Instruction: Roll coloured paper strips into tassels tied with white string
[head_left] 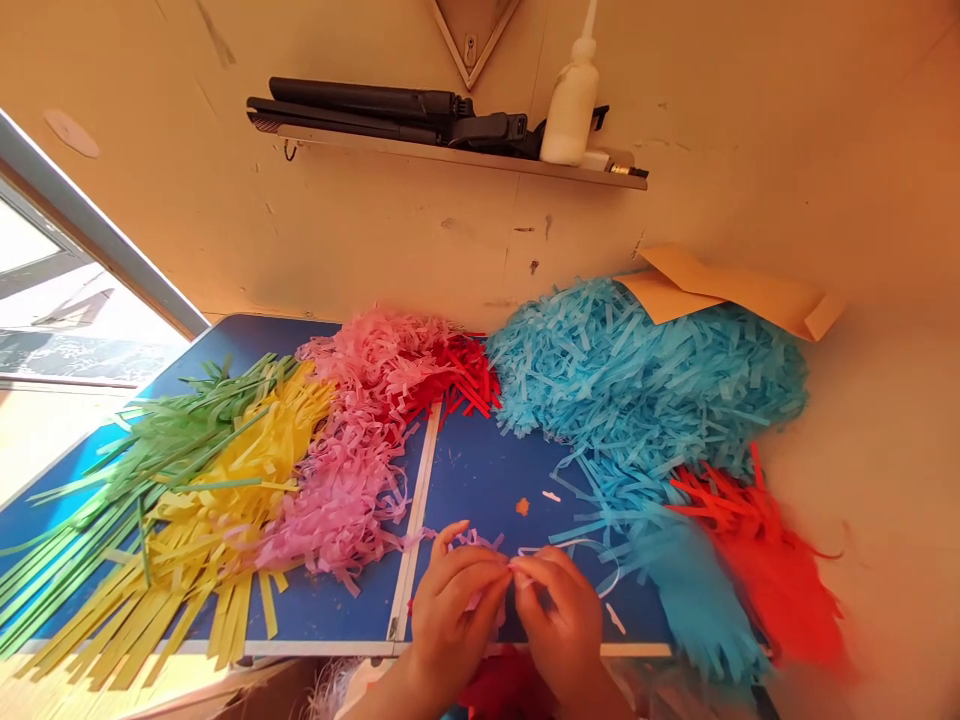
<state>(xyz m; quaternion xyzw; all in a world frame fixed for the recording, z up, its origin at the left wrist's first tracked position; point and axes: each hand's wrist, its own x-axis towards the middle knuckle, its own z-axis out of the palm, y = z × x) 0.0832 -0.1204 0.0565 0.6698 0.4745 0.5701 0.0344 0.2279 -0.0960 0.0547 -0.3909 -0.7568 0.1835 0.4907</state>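
Observation:
Low in the middle, my left hand [457,600] and my right hand [559,610] meet at the fingertips, both closed in a pinch on a small bit of lilac paper strip [495,543]. More lilac strip shows behind and below my left fingers. A thin white string [616,570] curves on the blue table around the far side of my right hand; whether the fingers also grip it I cannot tell. Left of my hands lies a heap of lilac paper strips [330,510], and beyond it pink paper strips [382,350].
Yellow [247,480] and green paper strips [180,430] cover the left of the blue table [480,470]. Blue paper strips [645,370] and red paper strips [780,560] are heaped right, with brown card [735,285] on top. A wall shelf [450,155] holds a white squeeze bottle [571,105].

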